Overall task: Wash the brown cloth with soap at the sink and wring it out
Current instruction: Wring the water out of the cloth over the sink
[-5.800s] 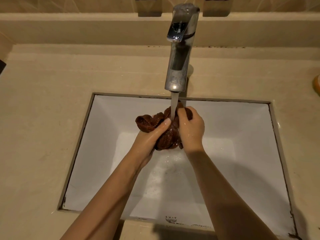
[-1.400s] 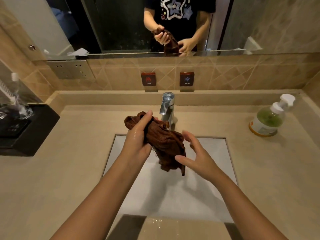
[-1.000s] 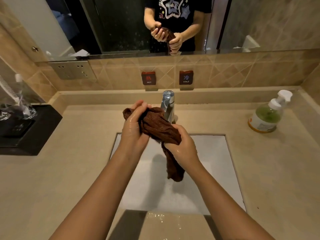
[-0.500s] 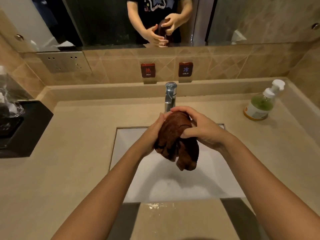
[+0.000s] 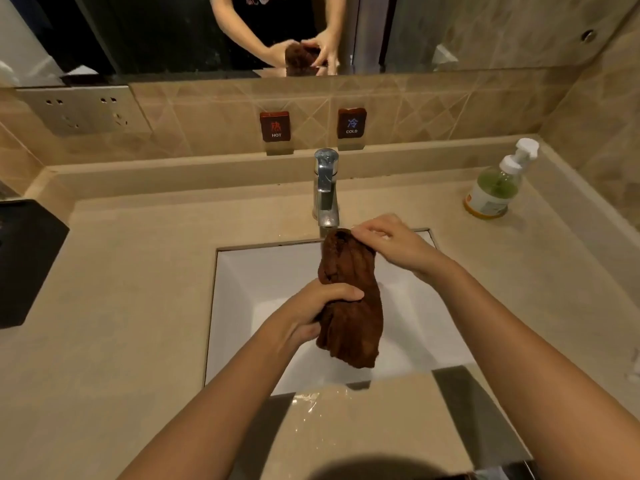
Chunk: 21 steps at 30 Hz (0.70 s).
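A black tray [image 5: 27, 261] sits at the left edge of the worktop [image 5: 131, 289]. Over the white sink [image 5: 239, 306], the left hand [image 5: 322, 306] is clamped round the middle of the cloth [image 5: 349, 271], which hangs lengthwise with its lower end loose. The tap [image 5: 325, 188] stands just beyond. The right hand [image 5: 391, 244] pinches the cloth's far top end. A soap bottle [image 5: 493, 188] stands far right on the worktop.

Cloth [image 5: 349, 306] over sink [image 5: 239, 271] — faucet [image 5: 325, 188] behind
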### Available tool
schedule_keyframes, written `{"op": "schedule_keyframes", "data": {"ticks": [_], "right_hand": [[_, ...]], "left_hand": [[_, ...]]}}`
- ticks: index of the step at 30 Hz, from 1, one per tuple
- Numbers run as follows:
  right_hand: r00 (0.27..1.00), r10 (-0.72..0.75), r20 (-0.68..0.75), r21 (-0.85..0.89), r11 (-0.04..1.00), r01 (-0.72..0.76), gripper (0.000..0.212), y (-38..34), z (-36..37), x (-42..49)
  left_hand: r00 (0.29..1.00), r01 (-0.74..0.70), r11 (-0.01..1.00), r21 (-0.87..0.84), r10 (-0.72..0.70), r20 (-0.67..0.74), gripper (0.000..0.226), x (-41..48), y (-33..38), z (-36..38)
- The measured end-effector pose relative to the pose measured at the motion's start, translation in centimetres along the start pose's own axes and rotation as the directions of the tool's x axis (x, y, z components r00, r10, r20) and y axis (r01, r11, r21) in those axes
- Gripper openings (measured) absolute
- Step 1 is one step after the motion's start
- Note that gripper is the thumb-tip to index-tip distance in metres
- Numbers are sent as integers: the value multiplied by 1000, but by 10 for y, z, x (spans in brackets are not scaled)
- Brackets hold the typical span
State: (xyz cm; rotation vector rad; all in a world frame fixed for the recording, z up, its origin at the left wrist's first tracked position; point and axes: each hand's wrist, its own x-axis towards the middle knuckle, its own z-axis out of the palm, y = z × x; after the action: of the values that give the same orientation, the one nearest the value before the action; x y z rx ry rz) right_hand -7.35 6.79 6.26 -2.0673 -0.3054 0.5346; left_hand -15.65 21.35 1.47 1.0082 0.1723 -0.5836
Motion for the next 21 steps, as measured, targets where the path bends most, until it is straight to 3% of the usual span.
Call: {"op": "schedule_keyframes", "data": {"ticks": [2, 3, 5, 6, 8, 9, 12, 15, 18, 21], "right_hand": [[967, -65, 248, 390, 920, -39, 48, 11, -1, -2], [926, -135, 352, 588, 802, -106, 61, 22, 1, 0], [830, -341, 442, 792, 583, -182, 72, 31, 11, 1], [805, -411, 428, 840, 511, -185, 63, 31, 19, 0], [845, -402, 354, 883, 441, -160, 31, 32, 28, 2], [880, -348, 325, 886, 436, -155, 25, 33, 31, 3], [950, -52, 309, 860, 442, -256, 45, 40, 31, 9], [936, 266, 230, 779, 526, -341, 52, 50, 32, 17], [921, 364, 138, 683, 638, -354, 52, 55, 34, 18], [922, 384, 45, 617, 716, -328, 52, 56, 38, 21]], "left_hand": [[991, 84, 996, -29, -81, 103, 47, -6, 2, 5], [983, 115, 992, -58, -105, 148, 54, -7, 1, 9], [975, 157, 978, -137, -132, 179, 71, -6, -5, 13], [977, 166, 973, -158, -140, 162, 80, -5, -9, 13], [979, 189, 967, -169, -171, 111, 89, -3, -16, 11], [976, 209, 963, -169, -193, 104, 87, -2, -19, 9], [967, 244, 967, -76, -237, 97, 78, 5, -23, 5], [959, 279, 954, 109, -283, 27, 62, 14, -23, 6], [964, 265, 947, 180, -258, -64, 34, 22, -27, 11], [968, 245, 928, 280, -217, -127, 35, 29, -31, 14]]}}
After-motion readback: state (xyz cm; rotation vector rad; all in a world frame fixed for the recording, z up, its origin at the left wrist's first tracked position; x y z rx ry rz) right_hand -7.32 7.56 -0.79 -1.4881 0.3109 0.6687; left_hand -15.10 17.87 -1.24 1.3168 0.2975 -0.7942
